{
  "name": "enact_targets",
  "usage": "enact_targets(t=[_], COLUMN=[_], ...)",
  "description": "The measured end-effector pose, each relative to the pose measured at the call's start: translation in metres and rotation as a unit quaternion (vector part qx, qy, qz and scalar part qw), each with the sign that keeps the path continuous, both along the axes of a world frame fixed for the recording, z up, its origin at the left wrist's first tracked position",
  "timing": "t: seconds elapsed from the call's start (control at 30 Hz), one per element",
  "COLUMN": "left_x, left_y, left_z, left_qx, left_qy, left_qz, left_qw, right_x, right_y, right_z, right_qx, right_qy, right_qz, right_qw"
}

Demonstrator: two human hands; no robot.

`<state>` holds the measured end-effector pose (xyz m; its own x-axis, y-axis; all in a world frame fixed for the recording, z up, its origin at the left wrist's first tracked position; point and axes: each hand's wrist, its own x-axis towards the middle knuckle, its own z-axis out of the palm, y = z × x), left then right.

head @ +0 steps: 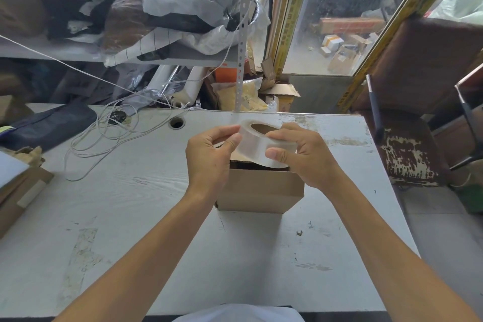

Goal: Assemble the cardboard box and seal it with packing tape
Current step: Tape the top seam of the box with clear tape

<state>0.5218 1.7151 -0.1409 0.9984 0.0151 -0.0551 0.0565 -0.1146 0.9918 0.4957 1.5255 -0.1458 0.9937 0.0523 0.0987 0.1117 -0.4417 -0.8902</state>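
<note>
A small brown cardboard box [261, 191] stands in the middle of the white table [130, 217], partly hidden behind my hands. Above it I hold a roll of clear packing tape [257, 142] with a brown core. My right hand [300, 157] grips the roll from the right, thumb on its outer face. My left hand [209, 159] pinches the roll's left side between thumb and fingers, at the tape's surface. Whether a free tape end is lifted I cannot tell.
Loose white cable [104, 136] coils at the table's back left, by a cable hole [177, 122]. Flat cardboard [18, 191] lies at the left edge, a dark bag [47, 125] behind it. Cluttered shelves stand behind; a worn brown chair [407, 154] is on the right.
</note>
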Motion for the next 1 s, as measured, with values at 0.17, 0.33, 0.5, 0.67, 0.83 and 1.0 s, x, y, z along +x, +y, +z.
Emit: enact_targets(t=[0.17,0.33,0.5,0.67,0.83,1.0], left_x=[0.005,0.01,0.012,0.01,0.004,0.01], left_y=[0.002,0.0,-0.003,-0.004,-0.004,-0.005], left_z=[0.0,-0.002,-0.006,-0.005,0.009,0.018], left_qx=[0.011,0.084,0.159,0.168,0.127,-0.054], left_qy=[-0.019,-0.06,-0.073,-0.042,-0.041,0.044], left_qz=[-0.004,-0.025,-0.052,-0.077,-0.109,-0.13], left_qw=[1.0,0.994,0.983,0.982,0.985,0.989], right_x=[-0.001,0.001,0.0,0.002,0.004,0.002], right_y=[-0.002,-0.001,0.0,-0.005,-0.011,-0.009], right_z=[0.002,0.003,0.002,0.005,0.007,0.023], right_qx=[0.018,0.014,-0.011,-0.034,-0.087,-0.127], right_qy=[0.015,0.015,0.006,0.01,-0.013,-0.034], right_qz=[0.007,0.016,0.016,-0.024,-0.061,-0.077], right_qw=[1.0,1.0,1.0,0.999,0.994,0.988])
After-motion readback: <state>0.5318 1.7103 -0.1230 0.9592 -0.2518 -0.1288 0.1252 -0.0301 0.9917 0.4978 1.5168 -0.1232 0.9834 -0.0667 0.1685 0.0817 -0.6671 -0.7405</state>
